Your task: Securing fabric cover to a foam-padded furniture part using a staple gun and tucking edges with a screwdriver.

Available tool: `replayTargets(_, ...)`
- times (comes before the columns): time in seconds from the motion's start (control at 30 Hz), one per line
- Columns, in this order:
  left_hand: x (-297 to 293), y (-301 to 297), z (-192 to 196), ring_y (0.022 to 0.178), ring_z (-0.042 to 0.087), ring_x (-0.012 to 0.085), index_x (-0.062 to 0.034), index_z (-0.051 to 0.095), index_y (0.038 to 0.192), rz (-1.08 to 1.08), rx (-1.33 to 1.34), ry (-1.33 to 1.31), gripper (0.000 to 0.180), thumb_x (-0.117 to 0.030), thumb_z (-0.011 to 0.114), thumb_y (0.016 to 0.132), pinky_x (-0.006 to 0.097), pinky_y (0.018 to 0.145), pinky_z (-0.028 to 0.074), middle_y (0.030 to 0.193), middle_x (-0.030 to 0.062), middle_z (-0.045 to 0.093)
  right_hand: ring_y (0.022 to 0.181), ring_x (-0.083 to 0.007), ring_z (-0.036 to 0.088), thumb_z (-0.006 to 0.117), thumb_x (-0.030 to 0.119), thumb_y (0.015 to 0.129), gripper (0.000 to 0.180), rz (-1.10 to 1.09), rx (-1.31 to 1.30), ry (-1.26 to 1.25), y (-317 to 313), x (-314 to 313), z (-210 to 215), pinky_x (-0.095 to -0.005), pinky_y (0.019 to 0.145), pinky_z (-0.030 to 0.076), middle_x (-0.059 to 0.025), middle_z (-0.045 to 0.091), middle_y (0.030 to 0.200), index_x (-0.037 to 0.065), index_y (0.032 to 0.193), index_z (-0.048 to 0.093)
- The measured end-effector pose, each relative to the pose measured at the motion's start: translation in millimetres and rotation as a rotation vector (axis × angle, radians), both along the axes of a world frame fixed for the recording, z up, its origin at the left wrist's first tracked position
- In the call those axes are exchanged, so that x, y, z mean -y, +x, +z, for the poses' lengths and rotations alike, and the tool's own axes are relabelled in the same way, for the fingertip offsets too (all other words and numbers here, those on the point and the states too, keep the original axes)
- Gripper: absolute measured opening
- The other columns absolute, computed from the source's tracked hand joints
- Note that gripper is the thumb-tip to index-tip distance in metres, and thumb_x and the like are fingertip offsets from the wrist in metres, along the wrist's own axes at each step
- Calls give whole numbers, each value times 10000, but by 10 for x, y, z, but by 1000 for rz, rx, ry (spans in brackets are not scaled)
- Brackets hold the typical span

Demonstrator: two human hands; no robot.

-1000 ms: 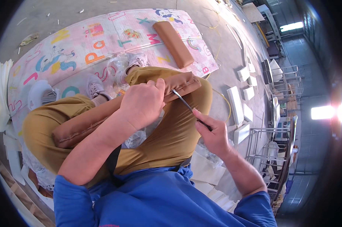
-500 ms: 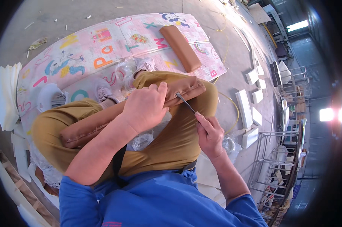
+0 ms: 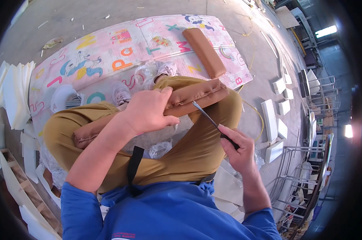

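Observation:
A long brown leather-look padded bar [image 3: 201, 96] lies across my thighs, its gathered seam facing up. My left hand [image 3: 147, 112] is wrapped round its middle, the thumb pointing toward its right part. In my right hand [image 3: 240, 150] is a screwdriver [image 3: 206, 114] with a black handle and a thin metal shaft. Its flat tip stands at the lower side of the seam, close to the bar; whether it touches I cannot tell. Beyond my knee, a second brown padded bar [image 3: 205, 54] rests smooth side up.
A pink patterned play mat [image 3: 109, 50] spreads in front of me. White foam blocks [image 3: 270, 120] and a yellow hose [image 3: 262, 124] lie on the right floor. Foam sheets [image 3: 19, 94] and a wooden frame [image 3: 27, 186] are at the left, metal racks [image 3: 301, 172] at the right.
The screwdriver tip has come out of the bar's seam and moved slightly down, showing the black handle. My left hand has shifted a little along the bar. The whole view has shifted right.

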State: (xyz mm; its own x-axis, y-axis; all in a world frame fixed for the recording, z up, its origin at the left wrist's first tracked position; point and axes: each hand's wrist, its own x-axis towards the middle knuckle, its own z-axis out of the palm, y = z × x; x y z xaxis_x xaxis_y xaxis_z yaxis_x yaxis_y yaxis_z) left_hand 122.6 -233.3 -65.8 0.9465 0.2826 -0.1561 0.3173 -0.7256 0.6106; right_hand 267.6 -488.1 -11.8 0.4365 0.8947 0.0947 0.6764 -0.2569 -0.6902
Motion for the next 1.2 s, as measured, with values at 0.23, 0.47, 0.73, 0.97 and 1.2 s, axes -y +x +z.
replayTargets(0.23,162,-20,-157,871,672,357,7,517,1101,60,176,104,577,-410,751,777,458,747,534,901,174,664,596,-280,594,657,22,846,344,246,377,-227,71,-294,455,-361,524,480,-103,579,750,49,1189,675)
replayTargets(0.47,189,-68,-233,812,662,360,20,521,1139,90,265,104,622,-362,794,731,460,721,516,880,176,658,563,-278,582,663,49,841,310,412,534,-330,32,-527,717,-395,502,472,-88,541,710,60,1150,676)
replayTargets(0.73,220,-101,-207,769,662,336,1,530,1068,106,279,112,542,-328,799,732,450,686,508,829,144,645,572,-296,597,640,52,793,343,630,701,-513,57,-861,987,-416,508,472,-83,563,710,68,1133,680)
replayTargets(0.97,285,-100,-173,782,671,353,-17,510,976,138,222,84,440,-291,780,762,449,671,528,818,156,649,594,-312,612,611,67,795,358,676,735,-671,-48,-1073,1071,-438,540,490,-89,591,738,79,1147,676)
replayTargets(1.2,139,-86,-226,790,662,373,-18,526,971,185,190,31,413,-304,756,783,465,698,511,812,167,652,629,-299,629,626,15,862,323,264,343,-267,-148,-574,358,-373,564,500,-142,625,765,31,1182,671)
